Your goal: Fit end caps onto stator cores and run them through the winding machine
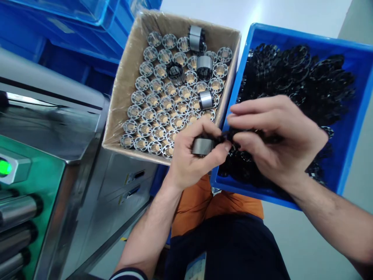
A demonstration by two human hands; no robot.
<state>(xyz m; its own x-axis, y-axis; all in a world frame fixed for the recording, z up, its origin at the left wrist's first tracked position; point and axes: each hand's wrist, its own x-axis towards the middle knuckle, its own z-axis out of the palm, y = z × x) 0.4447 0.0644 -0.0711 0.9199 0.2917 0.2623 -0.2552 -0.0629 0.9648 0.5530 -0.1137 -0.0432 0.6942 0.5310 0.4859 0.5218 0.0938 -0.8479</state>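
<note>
My left hand [186, 159] is closed around a grey metal stator core [202, 146], a short cylinder lying sideways between thumb and fingers. At the core's right end, a dark black plastic piece [228, 136] sits between both hands. My right hand [284, 136] pinches it with thumb and fingertips; its exact shape is blurred and partly hidden. Below my left hand is a cardboard box [116, 128] with rows of upright slotted stator cores [159, 133]. Under my right hand, a blue bin [354, 128] holds a heap of black plastic rings [291, 74].
Several cores with black ends, including a core [204, 64], lie on top of the rows, beside a loose black ring [175, 70]. Blue crates [110, 31] stand at upper left. A metal machine [87, 116] with a green panel [43, 175] and metal cylinders [19, 212] occupies the left.
</note>
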